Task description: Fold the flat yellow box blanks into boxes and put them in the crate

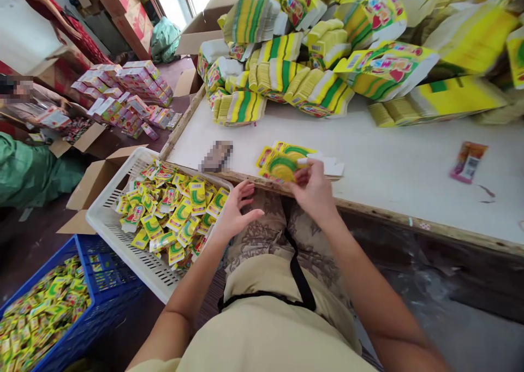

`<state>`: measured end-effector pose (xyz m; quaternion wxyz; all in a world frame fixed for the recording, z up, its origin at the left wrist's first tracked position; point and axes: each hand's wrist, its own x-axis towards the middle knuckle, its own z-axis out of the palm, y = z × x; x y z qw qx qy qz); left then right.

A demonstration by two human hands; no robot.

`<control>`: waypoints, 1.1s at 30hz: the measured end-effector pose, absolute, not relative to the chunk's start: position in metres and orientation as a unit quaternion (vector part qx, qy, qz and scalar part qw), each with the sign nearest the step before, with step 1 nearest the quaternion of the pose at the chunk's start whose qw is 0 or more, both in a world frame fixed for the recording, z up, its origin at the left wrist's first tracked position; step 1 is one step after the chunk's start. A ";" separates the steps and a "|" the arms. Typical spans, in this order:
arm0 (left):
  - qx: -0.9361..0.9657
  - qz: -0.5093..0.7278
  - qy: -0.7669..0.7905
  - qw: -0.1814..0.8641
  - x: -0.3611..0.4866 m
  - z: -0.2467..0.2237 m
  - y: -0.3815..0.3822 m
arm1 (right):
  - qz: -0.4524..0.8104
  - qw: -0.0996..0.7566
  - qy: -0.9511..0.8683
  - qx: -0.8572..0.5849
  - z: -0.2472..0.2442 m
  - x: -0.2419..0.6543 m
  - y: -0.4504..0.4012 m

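My right hand (316, 193) is closed on a small yellow and green box (281, 168), held just above the table's front edge and a little blurred. Behind it, partly hidden, flat yellow cartons (297, 148) with white flaps lie on the white table (380, 165). My left hand (236, 213) has its fingers apart and holds nothing. It hovers between the table edge and a white plastic basket (164, 291), which is heaped with small yellow boxes (180, 214).
Bundles of flat yellow cartons (303, 83) are piled along the table's back. An orange and purple packet (469, 162) lies at right. A blue crate (90, 301) of yellow boxes stands lower left. Stacked pink boxes (139, 83) and another person's sleeve (20, 110) are farther left.
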<state>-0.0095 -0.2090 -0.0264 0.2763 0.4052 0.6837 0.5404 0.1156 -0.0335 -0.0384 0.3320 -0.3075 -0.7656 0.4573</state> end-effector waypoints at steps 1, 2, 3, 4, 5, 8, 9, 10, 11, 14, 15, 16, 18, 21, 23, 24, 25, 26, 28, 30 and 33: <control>0.388 0.575 0.659 0.291 -0.004 -0.027 -0.200 | 0.524 0.307 -0.748 -0.268 -0.037 0.115 -0.048; 0.366 0.604 0.644 0.295 0.001 -0.026 -0.192 | 0.589 0.274 -0.728 -0.221 -0.036 0.114 -0.063; 0.341 0.631 0.634 0.287 0.006 -0.025 -0.185 | 0.643 0.250 -0.700 -0.185 -0.036 0.114 -0.077; 0.312 0.660 0.628 0.269 0.009 -0.023 -0.179 | 0.683 0.238 -0.673 -0.157 -0.035 0.113 -0.089; 0.281 0.687 0.625 0.242 0.010 -0.020 -0.174 | 0.706 0.235 -0.653 -0.138 -0.035 0.112 -0.099; 0.211 0.732 0.629 0.154 0.009 -0.015 -0.167 | 0.700 0.248 -0.657 -0.131 -0.034 0.109 -0.116; 0.199 0.730 0.640 0.136 0.008 -0.014 -0.168 | 0.690 0.246 -0.668 -0.136 -0.034 0.108 -0.118; 0.197 0.720 0.653 0.129 0.007 -0.014 -0.169 | 0.684 0.240 -0.674 -0.144 -0.035 0.107 -0.119; 0.202 0.707 0.665 0.129 0.006 -0.015 -0.171 | 0.685 0.233 -0.673 -0.155 -0.035 0.106 -0.119; 0.251 0.668 0.684 0.152 0.007 -0.018 -0.182 | 0.703 0.225 -0.648 -0.187 -0.036 0.107 -0.113; 0.268 0.661 0.682 0.163 0.008 -0.020 -0.186 | 0.709 0.225 -0.641 -0.190 -0.036 0.108 -0.110; 0.278 0.658 0.679 0.171 0.009 -0.021 -0.190 | 0.714 0.226 -0.635 -0.190 -0.035 0.110 -0.106; 0.279 0.654 0.679 0.181 0.009 -0.024 -0.196 | 0.719 0.229 -0.628 -0.188 -0.034 0.115 -0.098; 0.278 0.626 0.697 0.210 0.001 -0.024 -0.204 | 0.685 0.255 -0.652 -0.200 -0.034 0.123 -0.087; 0.304 0.612 0.692 0.234 -0.009 -0.017 -0.209 | 0.611 0.282 -0.712 -0.202 -0.034 0.127 -0.081; 0.325 0.610 0.683 0.235 -0.014 -0.011 -0.211 | 0.559 0.292 -0.750 -0.197 -0.034 0.130 -0.078; 0.354 0.604 0.677 0.226 -0.019 -0.005 -0.214 | 0.503 0.297 -0.789 -0.189 -0.034 0.132 -0.076; 0.389 0.585 0.680 0.211 -0.024 0.001 -0.216 | 0.447 0.296 -0.825 -0.178 -0.033 0.133 -0.075; 0.462 0.499 0.708 0.188 -0.028 0.009 -0.219 | 0.364 0.276 -0.879 -0.140 -0.031 0.135 -0.076; 0.518 0.382 0.733 0.220 -0.026 0.011 -0.218 | 0.334 0.257 -0.903 -0.084 -0.028 0.134 -0.079; 0.517 0.314 0.743 0.288 -0.016 0.003 -0.214 | 0.354 0.297 -0.885 -0.062 -0.029 0.132 -0.084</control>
